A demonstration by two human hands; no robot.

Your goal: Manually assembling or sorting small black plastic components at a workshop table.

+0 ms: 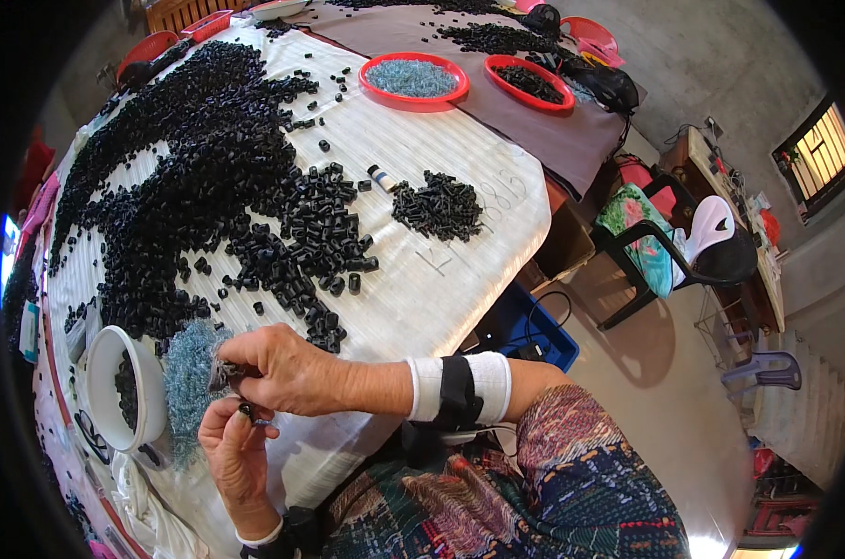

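Observation:
At the near left side of the table, my left hand (238, 454) pinches a small black plastic part (245, 410) between thumb and fingertips. Just above it and touching it is my right hand (287, 371), its fingers curled round something greyish and dark that I cannot make out. Both hands are beside a heap of fine, pale blue, springy-looking pieces (191, 382). Left of that heap stands a white bowl (150, 382) with small black pieces inside. A large spread of black cylindrical caps (199, 186) covers the table beyond my hands.
A smaller pile of thin black parts (436, 207) lies right of the caps, beside a small bottle (381, 178). Two red trays (415, 104) hold blue and black pieces. A dark chair (669, 244) stands to the right, and a blue crate (543, 326) sits below the table edge.

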